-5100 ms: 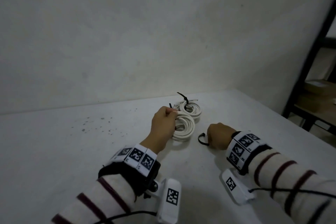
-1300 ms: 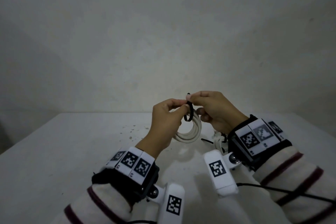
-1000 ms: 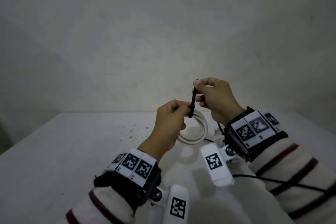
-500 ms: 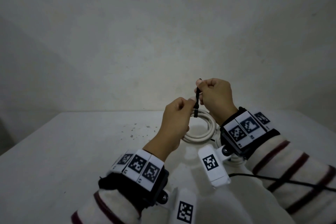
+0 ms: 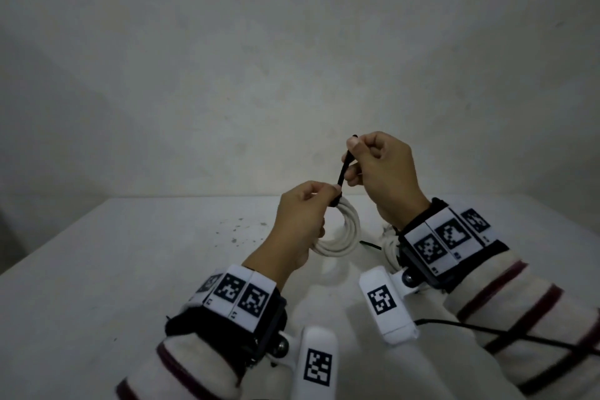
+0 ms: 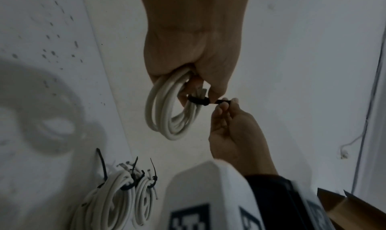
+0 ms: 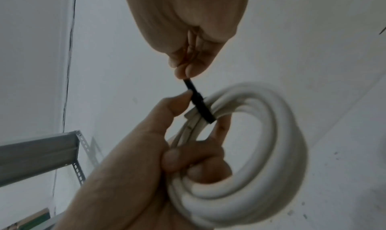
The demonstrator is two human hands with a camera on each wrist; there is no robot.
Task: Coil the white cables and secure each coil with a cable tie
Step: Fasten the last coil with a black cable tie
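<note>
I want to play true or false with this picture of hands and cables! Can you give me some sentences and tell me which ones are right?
1. The left hand holds a white coil. True.
2. The right hand pinches a red tie. False: the tie is black.
3. The tie goes around the coil. True.
4. The coil lies flat on the table. False: it is held up above the table.
5. More coils with black ties lie on the table. True.
</note>
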